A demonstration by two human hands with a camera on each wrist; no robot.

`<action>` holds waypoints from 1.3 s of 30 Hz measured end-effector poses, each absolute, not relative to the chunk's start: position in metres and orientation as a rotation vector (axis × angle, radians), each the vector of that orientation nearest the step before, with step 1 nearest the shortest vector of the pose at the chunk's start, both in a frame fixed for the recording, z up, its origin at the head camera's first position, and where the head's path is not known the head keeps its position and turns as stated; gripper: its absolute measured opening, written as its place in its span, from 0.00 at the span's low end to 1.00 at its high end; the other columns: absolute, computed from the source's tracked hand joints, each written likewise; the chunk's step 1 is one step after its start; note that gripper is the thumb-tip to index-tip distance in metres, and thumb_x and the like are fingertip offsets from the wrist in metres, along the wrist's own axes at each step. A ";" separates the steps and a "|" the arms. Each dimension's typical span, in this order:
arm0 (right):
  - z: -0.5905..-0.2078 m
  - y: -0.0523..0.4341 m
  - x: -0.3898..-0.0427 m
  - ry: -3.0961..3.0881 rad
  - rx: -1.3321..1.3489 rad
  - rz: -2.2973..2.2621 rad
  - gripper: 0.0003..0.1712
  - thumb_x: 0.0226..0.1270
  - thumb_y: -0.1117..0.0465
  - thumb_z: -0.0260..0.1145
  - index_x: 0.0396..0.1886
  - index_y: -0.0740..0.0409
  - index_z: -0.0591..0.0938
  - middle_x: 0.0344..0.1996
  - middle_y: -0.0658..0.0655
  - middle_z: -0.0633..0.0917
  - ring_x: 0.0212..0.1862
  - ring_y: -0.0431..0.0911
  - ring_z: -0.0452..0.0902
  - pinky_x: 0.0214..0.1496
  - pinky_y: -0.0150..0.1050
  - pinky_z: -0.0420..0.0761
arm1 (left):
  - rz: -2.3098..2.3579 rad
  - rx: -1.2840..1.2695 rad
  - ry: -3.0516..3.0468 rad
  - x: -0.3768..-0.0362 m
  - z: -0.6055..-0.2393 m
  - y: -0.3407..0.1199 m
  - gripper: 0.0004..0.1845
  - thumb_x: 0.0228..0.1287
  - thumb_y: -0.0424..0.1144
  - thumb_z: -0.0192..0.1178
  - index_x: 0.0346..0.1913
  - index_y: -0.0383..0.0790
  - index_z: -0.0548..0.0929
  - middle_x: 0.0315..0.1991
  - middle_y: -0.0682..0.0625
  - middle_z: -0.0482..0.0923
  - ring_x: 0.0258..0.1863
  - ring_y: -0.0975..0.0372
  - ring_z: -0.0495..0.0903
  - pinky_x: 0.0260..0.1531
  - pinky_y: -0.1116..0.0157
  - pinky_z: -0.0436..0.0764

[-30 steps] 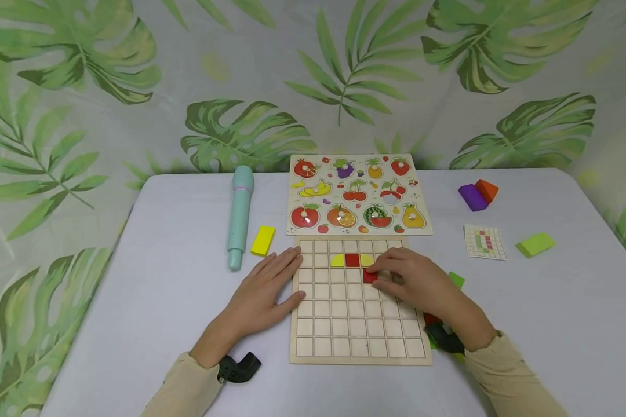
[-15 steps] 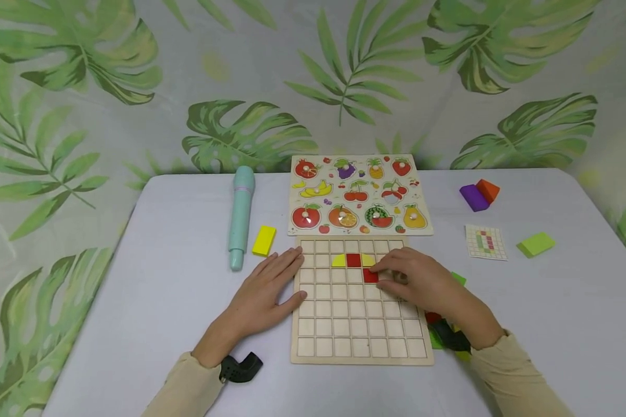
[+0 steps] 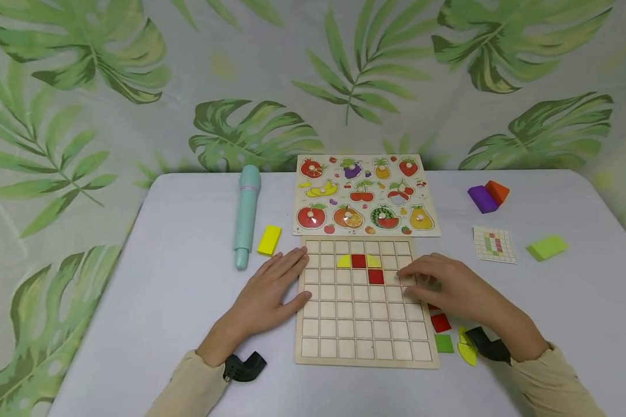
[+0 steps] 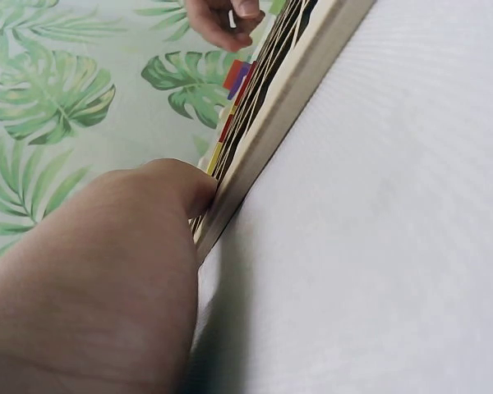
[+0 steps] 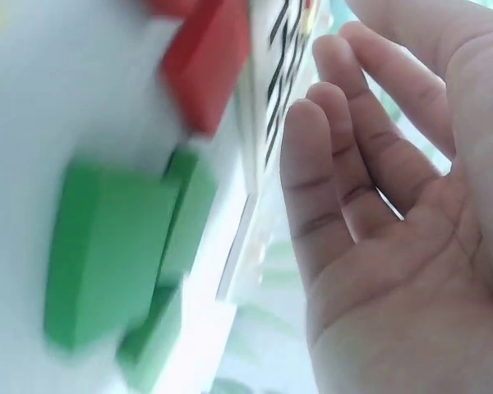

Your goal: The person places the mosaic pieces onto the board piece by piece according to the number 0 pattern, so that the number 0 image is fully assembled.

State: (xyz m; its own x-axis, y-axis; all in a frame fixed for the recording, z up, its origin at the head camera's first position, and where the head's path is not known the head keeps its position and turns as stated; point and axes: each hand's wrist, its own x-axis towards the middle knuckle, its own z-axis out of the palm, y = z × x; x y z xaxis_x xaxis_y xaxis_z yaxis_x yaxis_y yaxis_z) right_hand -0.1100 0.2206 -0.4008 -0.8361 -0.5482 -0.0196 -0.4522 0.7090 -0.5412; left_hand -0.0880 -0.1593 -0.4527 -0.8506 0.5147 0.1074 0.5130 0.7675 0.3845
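Note:
My left hand (image 3: pixel 268 292) rests flat at the left edge of a wooden grid board (image 3: pixel 365 362), its fingertips and thumb on the rim. Over the board's right side is my right hand (image 3: pixel 448 286), fingers relaxed and holding nothing; the right wrist view shows its palm and loosely bent fingers. In the grid's second row lie two yellow quarter-round pieces, the left one (image 3: pixel 344 262) and the right one (image 3: pixel 373 262), with a red square (image 3: pixel 359 261) between them. Another red square (image 3: pixel 376 277) fills a cell one row nearer, below the right yellow piece.
A fruit peg puzzle (image 3: pixel 367 227) touches the board's far edge. Loose red (image 3: pixel 440 322), green (image 3: pixel 444 343) and yellow (image 3: pixel 466 354) pieces lie right of the board. A pattern card (image 3: pixel 494 245) and purple (image 3: pixel 483 198), orange and lime blocks sit farther right; a teal microphone-shaped object (image 3: pixel 247 214) lies left.
My right hand has drawn back to the right from the lower red square, which stays in its cell. The left hand keeps its place on the board's edge.

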 end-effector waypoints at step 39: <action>-0.411 0.274 -0.109 2.593 -0.903 -0.862 0.17 0.59 0.53 0.81 0.47 0.36 0.86 0.43 0.37 0.84 0.39 0.35 0.72 0.38 0.30 0.78 | 0.694 0.862 2.949 -0.087 -0.451 -0.157 0.38 0.73 0.54 0.59 0.79 0.40 0.64 0.82 0.51 0.58 0.82 0.60 0.55 0.82 0.55 0.53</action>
